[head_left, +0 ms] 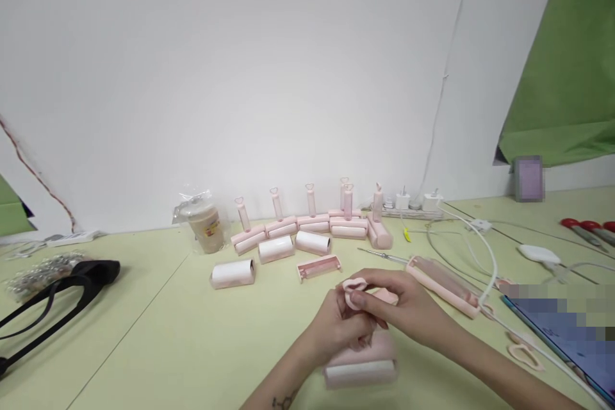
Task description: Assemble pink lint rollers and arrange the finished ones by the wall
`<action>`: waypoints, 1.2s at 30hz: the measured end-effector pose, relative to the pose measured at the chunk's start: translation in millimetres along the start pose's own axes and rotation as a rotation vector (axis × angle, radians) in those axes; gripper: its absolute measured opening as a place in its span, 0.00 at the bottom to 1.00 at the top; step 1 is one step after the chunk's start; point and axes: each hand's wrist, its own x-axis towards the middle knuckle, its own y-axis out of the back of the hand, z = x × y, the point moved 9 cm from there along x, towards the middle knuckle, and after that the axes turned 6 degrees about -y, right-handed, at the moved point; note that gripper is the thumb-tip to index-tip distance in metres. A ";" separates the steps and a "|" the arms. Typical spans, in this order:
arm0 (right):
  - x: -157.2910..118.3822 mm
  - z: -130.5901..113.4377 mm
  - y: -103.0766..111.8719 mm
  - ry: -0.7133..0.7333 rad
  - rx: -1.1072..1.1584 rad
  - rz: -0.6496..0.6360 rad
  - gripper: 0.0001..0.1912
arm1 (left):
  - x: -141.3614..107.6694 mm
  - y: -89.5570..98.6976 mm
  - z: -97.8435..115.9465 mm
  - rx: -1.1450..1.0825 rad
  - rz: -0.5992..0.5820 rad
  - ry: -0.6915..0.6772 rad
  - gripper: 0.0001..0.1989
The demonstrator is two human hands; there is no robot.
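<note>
In the head view, a small pink piece (354, 290) is held by both hands above a light green table (158, 333). By the left hand (343, 328), it is gripped from below and from the side, with the fingers curled inward and bunched together; their tips are partly hidden. By the right hand (410, 302), it is pinched, the thumb being laid across its near face and the other fingers being bent behind. What seems to be a loop is formed by its top, though the shape is blurred there. A pink roller case (362, 359), with a white strip along its near side, is placed on the table just below the hands and is partly covered by them

Beyond the hands, an open pink frame (319, 267) and 3 white rolls (276, 248) are laid out. Behind these, 6 upright handles (311, 200) are seen near the wall, among a row of pink cases (313, 224). To the right, a thin metal tool (382, 255), a long clear-topped case (444, 285), a pink loop (526, 356) and white cables (490, 256) are spread. To the left, a bagged cup (206, 227) and a black strap (81, 288) are set down
</note>
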 end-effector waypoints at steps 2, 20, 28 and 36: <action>0.6 1.8 -1.3 -0.018 0.037 0.017 0.11 | -0.4 1.7 -1.6 0.000 0.003 0.004 0.03; -0.6 22.8 -29.9 -0.031 0.399 -0.065 0.13 | -3.2 0.3 -18.1 -0.220 0.273 -0.070 0.25; -0.6 4.7 -20.9 0.152 0.372 -0.121 0.10 | -0.8 -2.2 -23.5 -0.255 0.180 -0.012 0.34; 4.5 -15.0 -33.8 0.254 0.141 -0.271 0.18 | -3.3 2.5 -32.0 -0.203 0.240 0.029 0.35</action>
